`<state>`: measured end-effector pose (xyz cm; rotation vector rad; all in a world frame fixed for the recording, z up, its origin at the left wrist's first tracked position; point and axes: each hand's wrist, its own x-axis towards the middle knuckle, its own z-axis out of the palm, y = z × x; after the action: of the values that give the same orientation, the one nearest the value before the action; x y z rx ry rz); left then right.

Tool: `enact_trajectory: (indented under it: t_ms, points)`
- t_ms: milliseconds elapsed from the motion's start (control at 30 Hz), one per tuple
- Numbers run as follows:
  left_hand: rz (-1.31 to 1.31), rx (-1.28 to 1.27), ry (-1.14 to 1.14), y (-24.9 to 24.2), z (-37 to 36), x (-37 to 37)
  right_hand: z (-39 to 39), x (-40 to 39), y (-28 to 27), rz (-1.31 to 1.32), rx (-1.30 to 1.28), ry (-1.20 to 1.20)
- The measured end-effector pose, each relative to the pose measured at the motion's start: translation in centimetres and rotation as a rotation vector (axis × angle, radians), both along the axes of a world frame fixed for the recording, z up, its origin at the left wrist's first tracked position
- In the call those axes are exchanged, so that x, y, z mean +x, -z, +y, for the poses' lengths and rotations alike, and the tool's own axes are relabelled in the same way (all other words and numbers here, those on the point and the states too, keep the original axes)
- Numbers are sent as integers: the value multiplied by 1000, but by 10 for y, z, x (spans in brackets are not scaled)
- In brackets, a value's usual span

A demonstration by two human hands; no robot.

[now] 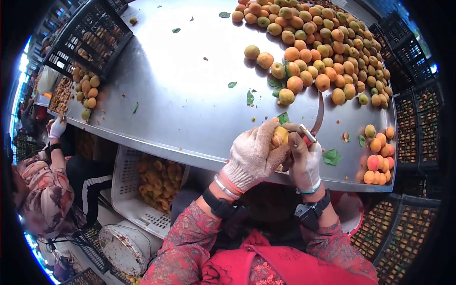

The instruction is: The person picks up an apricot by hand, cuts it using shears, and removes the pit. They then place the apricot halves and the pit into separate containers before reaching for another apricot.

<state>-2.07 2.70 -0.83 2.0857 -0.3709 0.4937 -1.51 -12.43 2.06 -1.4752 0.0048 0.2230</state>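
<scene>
In the head view both of my hands wear white knitted gloves with stained fingers and meet over the table's front edge. My left hand [252, 154] is closed around a yellow-orange apricot [280, 136], partly covered by the fingers. My right hand [305, 164] grips a knife [320, 111] whose curved blade points away from me; a bit of red handle and a metal piece show at the fingers. The right thumb is close to the apricot. Past the blade lies a big heap of apricots [327, 52], and a smaller group [378, 159] sits to the right.
The metal table [190, 104] carries scattered leaves [332, 156]. A white basket [126, 180] of apricot pieces stands below its edge, beside a white bucket [126, 247]. Black crates [403, 237] line the right side. At left, another person's gloved hand [58, 127] is near a tilted crate [90, 40].
</scene>
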Motion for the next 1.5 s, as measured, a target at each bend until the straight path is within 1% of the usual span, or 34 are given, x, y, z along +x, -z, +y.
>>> enact_trajectory:
  t_ms: [67,100,233,300,333,400,533,600,633,700,733,800,833,867,967,1000,1067,1100,1167,1200,1267,1300,1333,1400,1433,1500]
  points:
    - [27,-49,-20,-1,-1,0,-1,3,7,-36,-11,-8]
    - [11,-28,-19,0,0,1,0,2,11,-39,98,-29]
    - [29,-37,-18,-5,4,2,5,1,21,-30,154,-64]
    - [5,-42,-21,-5,5,3,17,-2,13,49,363,8]
    - [6,-46,-23,-7,5,3,16,-2,12,51,359,6]
    - [121,-206,21,-10,4,1,12,-2,10,81,221,9]
    - [147,-265,8,-11,4,3,14,-1,3,155,162,23]
    - [494,-577,49,-23,6,1,6,1,10,112,162,-67]
    - [493,-578,42,-23,10,4,5,2,8,114,162,-74]
    - [836,-944,117,-20,17,13,4,3,-1,174,250,-93]
    - [835,-946,117,-18,16,12,3,3,-3,174,248,-93]
    - [659,-775,13,-14,10,11,-2,4,-7,193,212,-109]
    - [476,-533,-51,-11,10,11,-4,6,-7,129,176,-141]
    - [472,-535,-43,-9,9,11,-5,6,-6,123,172,-136]
    - [569,-773,-8,-15,8,8,-7,5,-5,15,50,-130]
    - [570,-773,-7,-16,10,8,-9,6,-3,15,50,-128]
    - [675,-997,167,-16,12,5,-13,8,4,-92,4,-111]
    - [677,-996,169,-17,9,4,-14,9,8,-91,5,-109]
    - [593,-774,213,-19,3,1,-14,10,12,-316,-79,-104]
    - [593,-774,213,-18,3,2,-13,8,9,-316,-79,-105]
    - [538,-638,180,-13,6,3,-11,0,5,-231,-85,-101]
    - [363,-496,137,-10,6,6,-12,1,8,-254,-97,-106]
    - [366,-496,135,-13,4,4,-12,0,7,-251,-96,-108]
    - [699,-912,139,-21,0,1,-12,-1,1,-209,-111,-108]
    - [698,-913,138,-20,-2,1,-11,-1,0,-209,-111,-110]
    - [711,-1089,65,-17,-5,3,-8,-1,-2,-45,-66,-33]
